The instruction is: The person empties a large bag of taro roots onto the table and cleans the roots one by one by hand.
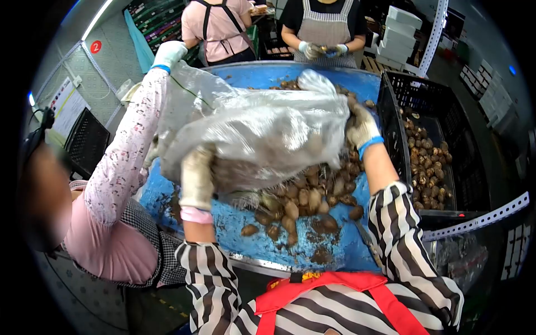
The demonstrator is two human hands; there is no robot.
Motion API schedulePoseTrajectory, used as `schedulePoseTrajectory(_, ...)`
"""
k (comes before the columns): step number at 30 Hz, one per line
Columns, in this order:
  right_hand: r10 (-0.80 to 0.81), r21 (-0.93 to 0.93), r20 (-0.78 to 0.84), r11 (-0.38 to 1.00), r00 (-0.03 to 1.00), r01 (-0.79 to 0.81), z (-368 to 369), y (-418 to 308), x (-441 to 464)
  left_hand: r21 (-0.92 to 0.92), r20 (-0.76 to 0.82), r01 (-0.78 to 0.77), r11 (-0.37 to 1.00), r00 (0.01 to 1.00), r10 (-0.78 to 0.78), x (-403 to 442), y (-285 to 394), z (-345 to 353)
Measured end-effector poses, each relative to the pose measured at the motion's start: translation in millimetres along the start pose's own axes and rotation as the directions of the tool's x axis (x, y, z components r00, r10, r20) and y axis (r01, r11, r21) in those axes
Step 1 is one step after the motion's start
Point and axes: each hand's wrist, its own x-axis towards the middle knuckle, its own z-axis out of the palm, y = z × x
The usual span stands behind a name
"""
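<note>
A large clear plastic bag [279,128] lies stretched over the blue table [223,229], with dirt-brown tubers [301,195] showing below its lower edge. My left hand [197,176], in a pale glove with a pink band, grips the bag's near left part. At its right end, my right hand [363,124], in a dirty pale glove with a blue band, has its fingers curled around the plastic. A co-worker's gloved hand [170,54] holds up the bag's upper left corner.
A black crate [469,162] holding brown tubers stands at the right of the table. A co-worker leans in from the left. Two more people stand beyond the far edge. White boxes [399,36] are stacked behind. A knife-like tool [365,240] rests near the front right edge.
</note>
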Motion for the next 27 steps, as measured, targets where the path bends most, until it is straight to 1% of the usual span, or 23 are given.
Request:
schedulePoseTrajectory(1, -0.075, -0.039, -0.088, 0.997, 0.993, 0.071, 13.2, 3.9, -20.5, -0.02, -0.003, 0.139, 0.99, 0.99, -0.139, 7.2, -29.2, -13.8)
schedulePoseTrajectory(2, -0.054, -0.003, -0.119, 0.999, 0.991, 0.054, 0.0, 5.5, -14.0, -0.059, -0.013, 0.18, 0.982, 0.983, -0.182, 3.0, -48.0, -26.5)
schedulePoseTrajectory(4, 0.052, 0.088, -0.203, 0.996, 0.978, -0.034, -1.9, -3.3, -15.0, -0.28, -0.001, 0.2, 0.939, 0.978, -0.209, -14.8, -26.3, -21.3)
schedulePoseTrajectory(5, -0.019, 0.002, -0.134, 1.0, 0.991, 0.02, 3.0, -7.5, -19.3, -0.252, -0.014, 0.122, 0.96, 0.991, -0.13, -20.3, -17.3, -24.3)
schedulePoseTrajectory(6, -0.061, -0.029, -0.11, 0.998, 0.992, 0.059, 18.5, -9.7, -29.6, -0.224, -0.03, 0.046, 0.974, 0.998, -0.054, -28.2, -9.0, -28.1)
schedulePoseTrajectory(7, -0.043, -0.015, -0.084, 0.999, 0.996, 0.042, 22.2, -9.0, -22.7, -0.277, -0.012, 0.041, 0.96, 0.999, -0.046, -32.4, 4.2, -29.2)
schedulePoseTrajectory(8, -0.028, 0.0, -0.053, 1.0, 0.998, 0.028, 26.1, -10.0, -15.1, -0.281, 0.013, 0.035, 0.959, 0.999, -0.033, -35.4, 4.1, -37.4)
schedulePoseTrajectory(9, -0.079, -0.003, 0.004, 0.997, 0.997, 0.079, 26.3, -6.0, -5.2, -0.288, 0.041, 0.025, 0.957, 0.999, -0.014, -38.9, 3.2, -46.2)
schedulePoseTrajectory(10, -0.045, -0.086, 0.018, 0.995, 0.999, 0.047, 28.5, -1.0, -1.2, -0.296, 0.07, 0.016, 0.955, 0.998, 0.005, -43.5, 2.4, -52.3)
schedulePoseTrajectory(11, -0.009, -0.169, 0.025, 0.985, 1.0, 0.014, 24.7, 6.4, -2.6, -0.293, 0.108, 0.056, 0.955, 0.994, -0.026, -55.3, -3.1, -47.0)
schedulePoseTrajectory(12, 0.029, -0.25, 0.027, 0.968, 0.999, -0.021, 20.8, 14.0, -9.0, -0.075, 0.307, 0.159, 0.984, 0.943, -0.129, -50.6, -5.0, -51.2)
schedulePoseTrajectory(13, 0.066, -0.368, -0.091, 0.925, 0.994, -0.095, 32.1, 22.8, -29.2, 0.149, 0.224, 0.158, 0.976, 0.956, -0.189, -51.3, -26.0, -45.8)
schedulePoseTrajectory(14, 0.163, -0.343, -0.071, 0.922, 0.984, -0.178, 9.4, 31.1, -16.0, 0.364, 0.128, 0.165, 0.917, 0.966, -0.225, -52.5, -44.2, -37.2)
schedulePoseTrajectory(16, 0.122, -0.475, -0.044, 0.871, 0.992, -0.128, -0.2, 43.7, -24.4, 0.305, 0.192, 0.268, 0.914, 0.923, -0.335, -64.0, -47.3, -38.4)
schedulePoseTrajectory(17, 0.126, -0.475, -0.043, 0.87, 0.991, -0.131, -4.9, 48.1, -24.7, 0.104, 0.18, 0.289, 0.951, 0.935, -0.304, -68.7, -76.9, -48.1)
schedulePoseTrajectory(19, 0.139, -0.48, -0.048, 0.865, 0.989, -0.145, -11.9, 55.8, -28.7, -0.018, 0.152, 0.319, 0.947, 0.938, -0.313, -83.8, -50.9, -42.4)
schedulePoseTrajectory(20, 0.119, -0.497, -0.027, 0.86, 0.993, -0.117, -11.2, 59.0, -32.0, -0.081, 0.135, 0.325, 0.942, 0.94, -0.313, -88.1, -41.1, -41.1)
schedulePoseTrajectory(21, 0.102, -0.515, -0.003, 0.853, 0.995, -0.089, -6.3, 61.2, -37.6, -0.057, 0.108, 0.225, 0.973, 0.97, -0.218, -88.6, -40.4, -43.5)
schedulePoseTrajectory(23, 0.078, -0.538, 0.028, 0.842, 0.997, -0.051, -11.2, 68.2, -32.6, -0.033, 0.107, 0.243, 0.969, 0.965, -0.238, -86.6, -45.3, -51.9)
schedulePoseTrajectory(24, 0.008, -0.586, -0.051, 0.809, 0.999, -0.036, -3.4, 68.6, -35.4, -0.024, 0.111, 0.262, 0.965, 0.96, -0.258, -87.2, -47.6, -54.4)
schedulePoseTrajectory(26, -0.15, -0.686, -0.202, 0.727, 0.968, -0.031, 14.2, 65.3, -41.8, -0.013, 0.081, 0.374, 0.927, 0.925, -0.372, -91.3, -54.6, -55.4)
schedulePoseTrajectory(27, -0.204, -0.607, -0.032, 0.781, 0.978, 0.143, 4.6, 65.0, -37.5, -0.014, 0.06, 0.419, 0.908, 0.907, -0.418, -93.1, -64.2, -60.8)
